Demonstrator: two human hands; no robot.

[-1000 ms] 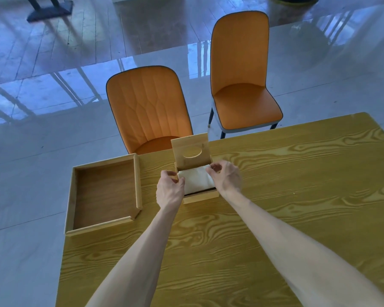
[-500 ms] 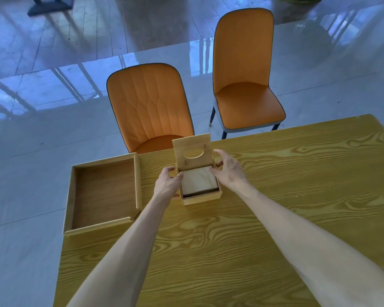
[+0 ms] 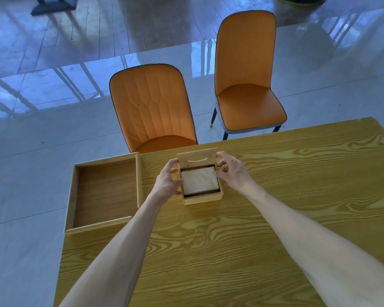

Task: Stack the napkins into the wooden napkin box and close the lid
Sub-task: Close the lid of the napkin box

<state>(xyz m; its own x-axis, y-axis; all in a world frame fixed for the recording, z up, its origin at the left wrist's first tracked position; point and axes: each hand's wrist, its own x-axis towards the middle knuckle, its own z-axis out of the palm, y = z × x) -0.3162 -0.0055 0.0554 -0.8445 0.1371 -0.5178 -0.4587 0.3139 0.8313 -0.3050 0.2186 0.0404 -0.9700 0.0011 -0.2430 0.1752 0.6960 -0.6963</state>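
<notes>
Napkins (image 3: 199,181) lie stacked inside the wooden napkin box (image 3: 201,197) on the table (image 3: 275,218), lid (image 3: 196,160) upright behind. Left hand (image 3: 167,181) and right hand (image 3: 232,172) pinch the lid's side edges. Closing appears underway; next, the lid must swing down evenly.

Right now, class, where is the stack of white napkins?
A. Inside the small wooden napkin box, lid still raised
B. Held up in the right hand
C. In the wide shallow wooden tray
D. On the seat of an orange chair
A: the stack of white napkins lies inside the small wooden napkin box, whose slotted lid stands raised behind it.
</notes>
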